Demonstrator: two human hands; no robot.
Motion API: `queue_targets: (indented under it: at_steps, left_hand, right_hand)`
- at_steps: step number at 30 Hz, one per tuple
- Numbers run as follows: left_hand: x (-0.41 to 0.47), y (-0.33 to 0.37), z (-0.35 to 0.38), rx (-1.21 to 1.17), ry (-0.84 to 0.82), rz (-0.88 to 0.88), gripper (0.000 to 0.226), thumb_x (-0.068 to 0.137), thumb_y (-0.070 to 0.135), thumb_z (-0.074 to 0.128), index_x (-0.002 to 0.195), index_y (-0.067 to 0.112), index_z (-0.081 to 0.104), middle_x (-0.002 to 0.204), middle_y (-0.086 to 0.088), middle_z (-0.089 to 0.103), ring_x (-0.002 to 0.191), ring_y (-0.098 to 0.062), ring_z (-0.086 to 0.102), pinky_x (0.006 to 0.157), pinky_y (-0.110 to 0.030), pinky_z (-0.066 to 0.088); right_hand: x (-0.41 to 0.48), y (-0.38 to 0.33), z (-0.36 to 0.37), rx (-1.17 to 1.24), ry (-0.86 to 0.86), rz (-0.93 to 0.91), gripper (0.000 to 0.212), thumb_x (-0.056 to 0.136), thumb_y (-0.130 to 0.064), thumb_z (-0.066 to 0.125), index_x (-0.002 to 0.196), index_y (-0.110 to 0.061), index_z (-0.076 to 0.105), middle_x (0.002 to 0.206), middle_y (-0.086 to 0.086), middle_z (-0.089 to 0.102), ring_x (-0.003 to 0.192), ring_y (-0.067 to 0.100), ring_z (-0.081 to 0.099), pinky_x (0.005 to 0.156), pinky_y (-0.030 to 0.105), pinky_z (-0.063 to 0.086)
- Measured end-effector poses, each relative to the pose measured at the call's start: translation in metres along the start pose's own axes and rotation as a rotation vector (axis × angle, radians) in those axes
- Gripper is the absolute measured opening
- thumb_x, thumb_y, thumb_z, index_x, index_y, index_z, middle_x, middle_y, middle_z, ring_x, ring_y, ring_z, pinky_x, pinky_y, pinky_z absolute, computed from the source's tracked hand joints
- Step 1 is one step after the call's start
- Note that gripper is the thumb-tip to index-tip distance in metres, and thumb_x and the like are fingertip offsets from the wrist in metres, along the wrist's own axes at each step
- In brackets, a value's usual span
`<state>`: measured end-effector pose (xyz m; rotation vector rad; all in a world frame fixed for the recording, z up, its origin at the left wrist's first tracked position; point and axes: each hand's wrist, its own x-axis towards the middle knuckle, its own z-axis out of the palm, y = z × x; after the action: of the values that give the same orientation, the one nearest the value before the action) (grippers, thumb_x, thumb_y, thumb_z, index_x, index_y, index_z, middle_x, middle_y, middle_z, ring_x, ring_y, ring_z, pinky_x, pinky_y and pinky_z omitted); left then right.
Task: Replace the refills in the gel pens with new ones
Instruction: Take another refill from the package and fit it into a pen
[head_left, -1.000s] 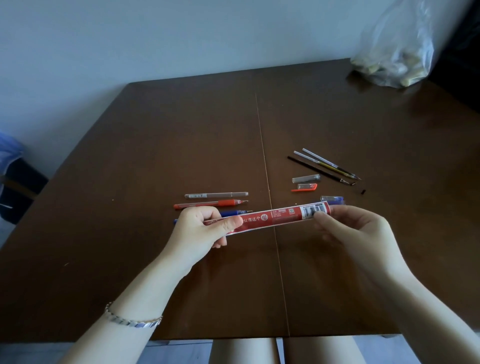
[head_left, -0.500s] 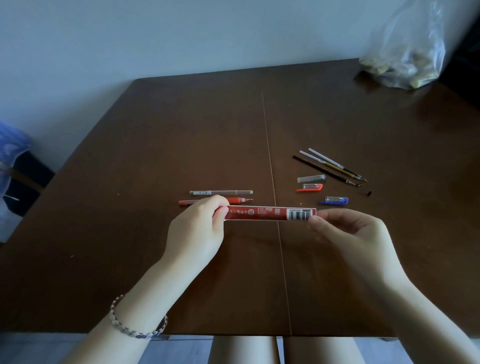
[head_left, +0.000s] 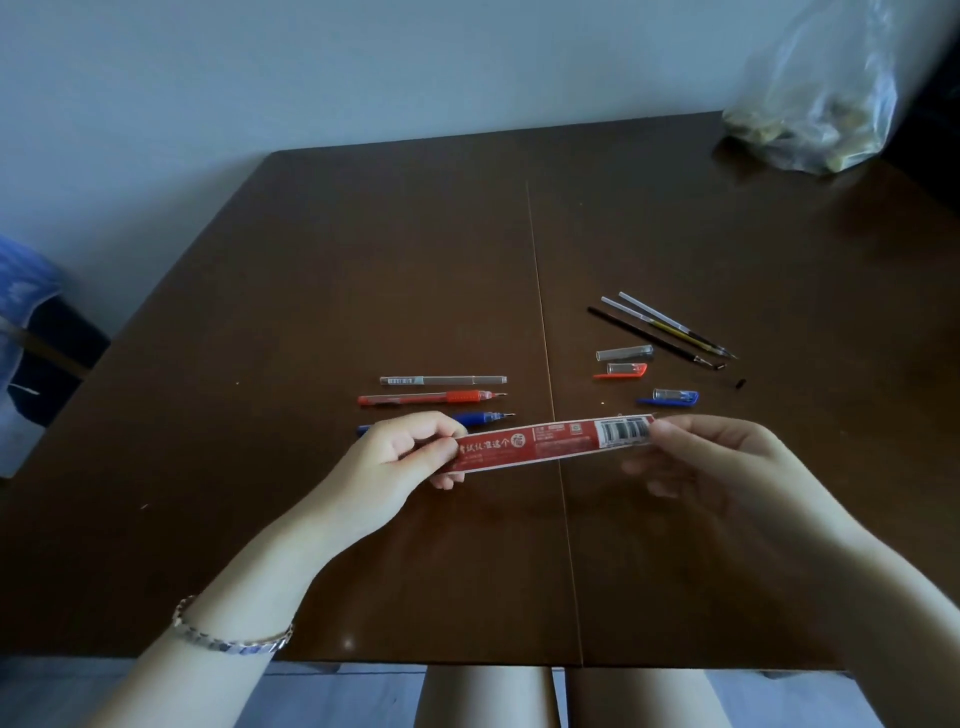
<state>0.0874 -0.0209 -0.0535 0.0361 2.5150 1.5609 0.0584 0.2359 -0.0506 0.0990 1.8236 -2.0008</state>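
Observation:
I hold a long red refill packet (head_left: 550, 441) level above the table, my left hand (head_left: 400, 462) pinching its left end and my right hand (head_left: 711, 457) pinching the barcode end. Behind it on the brown table (head_left: 311, 260) lie three uncapped pens: a clear one (head_left: 441, 380), a red one (head_left: 431, 398) and a blue one (head_left: 480, 417) partly hidden by my left hand. To the right lie three loose refills (head_left: 665, 330), a clear cap (head_left: 623, 354), a red cap (head_left: 623, 370) and a blue cap (head_left: 672, 397).
A clear plastic bag (head_left: 815, 104) with pale contents sits at the table's far right corner. A tiny black piece (head_left: 740, 383) lies right of the caps. A blue bag over a dark object (head_left: 31, 332) stands on the floor left of the table.
Both hands turned and shifted the packet slightly, from tilted to nearly level with its printed red face toward me. The items on the table stayed put.

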Motion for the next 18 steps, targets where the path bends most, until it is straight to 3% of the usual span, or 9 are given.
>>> queue_targets:
  at_steps: [2, 5, 8, 11, 13, 18]
  left_hand:
    - [-0.001, -0.001, 0.000, -0.150, -0.073, -0.019, 0.015, 0.081, 0.027, 0.049, 0.087, 0.025, 0.063, 0.070, 0.010, 0.068, 0.072, -0.007, 0.063, 0.072, -0.019, 0.053]
    - [-0.001, -0.002, 0.001, -0.213, -0.101, -0.036, 0.013, 0.083, 0.027, 0.054, 0.083, 0.024, 0.066, 0.066, 0.008, 0.067, 0.068, -0.010, 0.062, 0.065, -0.018, 0.052]
    - [0.001, -0.001, 0.000, 0.043, -0.006, -0.069, 0.017, 0.089, 0.016, 0.050, 0.082, 0.024, 0.064, 0.069, 0.007, 0.064, 0.069, -0.013, 0.061, 0.062, -0.019, 0.049]
    - [-0.002, 0.003, -0.004, 0.401, 0.004, -0.168, 0.014, 0.091, 0.022, 0.047, 0.088, 0.026, 0.059, 0.086, 0.009, 0.060, 0.083, -0.011, 0.059, 0.070, -0.022, 0.049]
    - [-0.005, 0.004, -0.006, 0.609, 0.002, -0.183, 0.014, 0.092, 0.025, 0.045, 0.095, 0.027, 0.058, 0.095, 0.012, 0.058, 0.090, -0.009, 0.056, 0.070, -0.019, 0.049]
    - [-0.006, 0.004, -0.004, 0.849, 0.118, -0.116, 0.015, 0.089, 0.027, 0.046, 0.094, 0.022, 0.059, 0.104, 0.006, 0.060, 0.093, -0.012, 0.054, 0.069, -0.021, 0.047]
  right_hand:
    - [0.001, -0.001, -0.003, 0.044, -0.026, 0.034, 0.024, 0.068, -0.027, 0.062, 0.080, -0.010, 0.073, 0.082, 0.010, 0.075, 0.074, 0.015, 0.068, 0.059, 0.020, 0.054]
    - [0.002, 0.000, -0.003, 0.109, -0.005, 0.052, 0.018, 0.068, -0.024, 0.062, 0.075, -0.012, 0.074, 0.076, 0.008, 0.074, 0.071, 0.013, 0.068, 0.057, 0.020, 0.053]
    - [0.001, 0.002, -0.002, 0.120, 0.153, -0.007, 0.016, 0.076, -0.019, 0.061, 0.067, -0.014, 0.073, 0.070, 0.006, 0.074, 0.066, 0.012, 0.068, 0.056, 0.019, 0.055]
    - [-0.001, 0.002, -0.005, 0.075, 0.355, -0.101, 0.019, 0.083, -0.019, 0.058, 0.071, -0.015, 0.073, 0.068, 0.006, 0.073, 0.066, 0.013, 0.067, 0.062, 0.023, 0.056]
    - [-0.003, -0.001, -0.009, 0.062, 0.432, -0.179, 0.019, 0.086, -0.020, 0.057, 0.074, -0.015, 0.071, 0.064, 0.003, 0.072, 0.061, 0.009, 0.065, 0.057, 0.018, 0.054]
    - [-0.005, -0.010, -0.015, 0.112, 0.588, -0.333, 0.020, 0.088, -0.023, 0.055, 0.073, -0.018, 0.067, 0.066, -0.001, 0.073, 0.057, 0.006, 0.064, 0.053, 0.012, 0.051]
